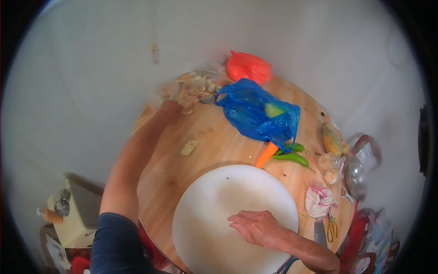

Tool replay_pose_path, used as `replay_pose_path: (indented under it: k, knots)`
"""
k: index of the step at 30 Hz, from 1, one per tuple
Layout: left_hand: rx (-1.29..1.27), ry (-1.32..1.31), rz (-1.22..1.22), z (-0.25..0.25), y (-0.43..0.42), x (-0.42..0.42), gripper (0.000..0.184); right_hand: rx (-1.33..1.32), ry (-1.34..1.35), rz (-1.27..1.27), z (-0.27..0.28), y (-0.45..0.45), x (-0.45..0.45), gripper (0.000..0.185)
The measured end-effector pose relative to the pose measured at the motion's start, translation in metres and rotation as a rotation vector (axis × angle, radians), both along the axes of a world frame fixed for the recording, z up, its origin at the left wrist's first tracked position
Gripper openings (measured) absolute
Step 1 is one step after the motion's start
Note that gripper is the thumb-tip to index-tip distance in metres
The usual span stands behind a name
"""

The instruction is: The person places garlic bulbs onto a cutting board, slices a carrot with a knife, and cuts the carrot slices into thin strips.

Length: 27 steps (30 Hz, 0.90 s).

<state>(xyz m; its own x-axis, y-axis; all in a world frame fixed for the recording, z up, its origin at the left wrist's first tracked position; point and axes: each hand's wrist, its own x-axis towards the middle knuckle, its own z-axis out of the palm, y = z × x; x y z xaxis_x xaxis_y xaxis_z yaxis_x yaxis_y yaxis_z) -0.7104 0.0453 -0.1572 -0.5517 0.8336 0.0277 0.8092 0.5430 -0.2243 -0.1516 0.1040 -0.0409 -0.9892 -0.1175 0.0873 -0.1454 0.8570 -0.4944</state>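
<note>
My left hand (171, 111) reaches to the far left of the round wooden table, closed at the edge of a clear plastic bag (169, 90); its fingertips are hidden. Pale brown, lumpy pieces (188, 98) lie in and around the plastic there. Over a large white round board (200, 205) is my right hand (255, 227), its fingers loosely bent and pointing left, with nothing visible in them. A small dark speck (227, 178) sits on the board. Between the board and the bag lies one pale, knobbly piece (189, 147) on the wood.
A blue plastic bag (251, 114) with something light green inside lies mid-table, a red bag (248, 67) behind it. A carrot (266, 155) and green peppers (292, 158) adjoin it. At right are a patterned cloth (318, 201), a knife (320, 233), scissors (332, 229) and a metal bowl (355, 178).
</note>
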Motion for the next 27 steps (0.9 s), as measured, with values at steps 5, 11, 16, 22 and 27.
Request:
replay_pose_path:
  k: [5,11,16,22,27]
  knots:
    - [-0.042,-0.046,-0.098,-0.018,-0.043,0.009,0.022,0.066,0.006,0.035,0.006,0.003,-0.014,0.019]
    - [-0.083,-0.243,-0.139,0.016,-0.088,0.051,0.033,0.061,0.023,0.007,0.016,-0.014,0.005,0.02]
    - [0.46,-0.398,-0.287,0.021,-0.117,0.094,0.05,0.117,0.048,-0.082,0.031,-0.024,0.056,0.02]
    - [0.593,-0.25,-0.234,0.022,-0.157,0.167,0.059,0.154,0.179,-0.262,0.063,-0.041,0.143,0.014]
    - [0.513,-0.268,-0.094,0.03,-0.198,0.222,0.056,0.067,0.165,-0.443,0.082,-0.06,0.207,0.015]
